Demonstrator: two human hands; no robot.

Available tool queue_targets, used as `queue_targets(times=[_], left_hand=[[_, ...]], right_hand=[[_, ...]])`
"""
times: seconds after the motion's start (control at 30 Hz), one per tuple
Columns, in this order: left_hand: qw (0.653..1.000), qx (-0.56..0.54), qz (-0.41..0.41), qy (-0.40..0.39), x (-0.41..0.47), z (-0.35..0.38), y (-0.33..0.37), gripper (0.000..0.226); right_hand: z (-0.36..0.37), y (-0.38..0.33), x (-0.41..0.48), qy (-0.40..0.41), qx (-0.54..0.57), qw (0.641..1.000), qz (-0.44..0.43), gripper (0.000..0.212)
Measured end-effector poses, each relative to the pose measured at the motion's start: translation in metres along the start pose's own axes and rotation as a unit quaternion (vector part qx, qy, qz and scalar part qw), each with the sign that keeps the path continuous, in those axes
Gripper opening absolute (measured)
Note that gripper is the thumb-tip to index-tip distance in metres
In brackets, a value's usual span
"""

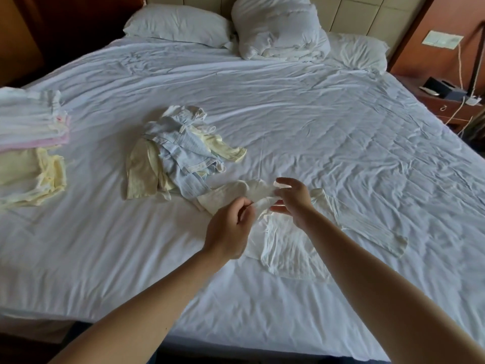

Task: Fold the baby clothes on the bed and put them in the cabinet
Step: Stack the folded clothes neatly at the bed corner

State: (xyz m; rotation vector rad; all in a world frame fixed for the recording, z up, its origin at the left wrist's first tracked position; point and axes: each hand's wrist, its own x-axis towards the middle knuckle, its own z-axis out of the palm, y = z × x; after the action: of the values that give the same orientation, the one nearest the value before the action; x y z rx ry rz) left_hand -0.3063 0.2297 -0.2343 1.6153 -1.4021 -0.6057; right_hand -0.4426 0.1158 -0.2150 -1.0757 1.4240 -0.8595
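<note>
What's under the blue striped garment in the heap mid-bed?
From under the blue garment, pale yellow clothes stick out at its left and right edges, and a white piece shows at its far end. Whatever else lies beneath is covered.

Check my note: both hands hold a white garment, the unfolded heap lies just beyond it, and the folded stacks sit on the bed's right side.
One error: the head view shows the folded stacks on the left side of the bed, not the right. The left hand and right hand do hold the white garment, with the unfolded heap just beyond it.
</note>
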Motion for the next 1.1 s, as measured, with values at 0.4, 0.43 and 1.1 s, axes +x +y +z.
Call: queue_targets(times=[0.4, 0.43, 1.1], left_hand=[[0.976, 0.089, -0.01, -0.199, 0.008, 0.093, 0.043, 0.013], [0.971, 0.1, -0.015, -0.216, 0.01, 0.098, 0.042, 0.015], [0.953, 0.295, 0.061, -0.043, 0.144, 0.058, -0.045, 0.029]], right_hand=[[-0.076, 0.005, 0.036, 0.023, -0.166, 0.985, -0.034, 0.041], [-0.077, 0.008, 0.041, 0.02, -0.184, 0.982, -0.038, 0.04], [-0.002, 0.026, 0.102, 0.075, -0.532, 0.831, -0.145, 0.037]])
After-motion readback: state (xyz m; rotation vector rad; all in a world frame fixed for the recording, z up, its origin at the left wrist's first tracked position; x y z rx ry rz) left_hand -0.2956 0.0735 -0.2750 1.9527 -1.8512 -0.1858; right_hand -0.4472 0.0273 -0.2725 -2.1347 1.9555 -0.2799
